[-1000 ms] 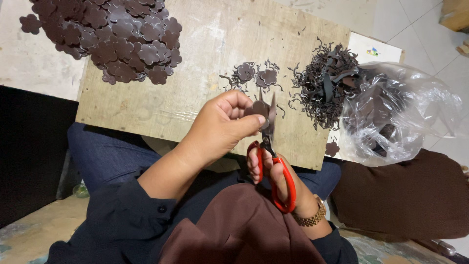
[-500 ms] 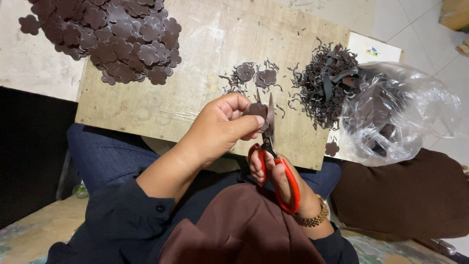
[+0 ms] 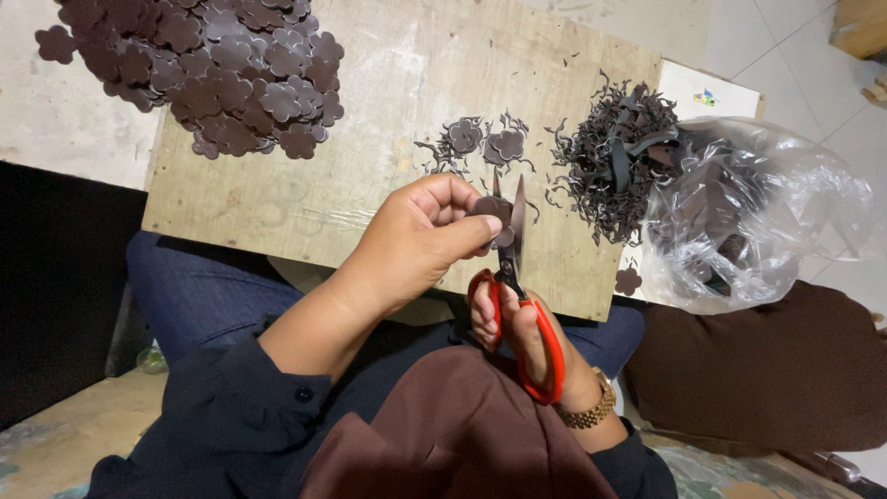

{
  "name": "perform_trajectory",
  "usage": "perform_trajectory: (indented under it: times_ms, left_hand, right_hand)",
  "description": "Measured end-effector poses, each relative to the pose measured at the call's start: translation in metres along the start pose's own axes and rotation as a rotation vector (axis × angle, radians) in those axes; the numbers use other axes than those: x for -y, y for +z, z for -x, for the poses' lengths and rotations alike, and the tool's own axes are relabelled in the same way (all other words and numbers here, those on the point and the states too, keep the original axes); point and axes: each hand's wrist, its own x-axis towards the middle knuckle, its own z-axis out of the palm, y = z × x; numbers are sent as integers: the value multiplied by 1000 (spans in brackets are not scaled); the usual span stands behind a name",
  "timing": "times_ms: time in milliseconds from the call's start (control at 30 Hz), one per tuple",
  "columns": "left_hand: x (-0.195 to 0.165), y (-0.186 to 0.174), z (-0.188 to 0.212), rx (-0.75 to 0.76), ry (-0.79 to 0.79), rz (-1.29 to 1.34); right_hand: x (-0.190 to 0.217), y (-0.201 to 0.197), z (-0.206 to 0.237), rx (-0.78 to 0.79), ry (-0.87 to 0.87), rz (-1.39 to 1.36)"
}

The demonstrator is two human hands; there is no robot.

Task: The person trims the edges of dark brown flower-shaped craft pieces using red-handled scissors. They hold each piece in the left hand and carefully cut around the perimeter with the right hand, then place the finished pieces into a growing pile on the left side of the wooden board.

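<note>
On board point(image 3: 277, 199): two cut flowers point(image 3: 485, 140), one scissors point(image 3: 514, 277).

The person wore a dark navy shirt with long sleeves; the left sleeve point(image 3: 245, 393) was pushed up the forearm and bore a small dark button at its edge. A gold-coloured linked wristwatch point(image 3: 587, 411) circled the right wrist. Blue trousers point(image 3: 199, 296) covered the legs, with brown cloth point(image 3: 453, 430) draped over the lap.
</note>
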Motion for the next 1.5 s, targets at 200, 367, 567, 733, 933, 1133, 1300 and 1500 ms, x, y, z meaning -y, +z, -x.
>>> perform_trajectory:
  times_ms: [200,367,567,733,933,1133,1300,1500]
  left_hand:
    - [0,2,1,28,-28,-8]
    - [-1,4,2,18,-69,44]
    - [0,2,1,31,-90,35]
    - [3,4,0,9,9,25]
    - [1,1,1,7,-62,53]
    - [4,3,0,-1,1,70]
    - [11,12,2,-67,29,44]
    - [17,16,0,-69,48,90]
  right_hand:
    - [2,3,-2,3,-25,-55]
    - [7,1,1,74,-18,-39]
    - [5,-1,1,-4,-7,-5]
    - [12,1,3,4,-4,91]
    - [13,1,1,49,-22,74]
    - [-5,1,-4,-19,-43,-25]
    - [-14,4,-9,-120,-116,-4]
    - [-13,7,-8,-144,-118,-18]
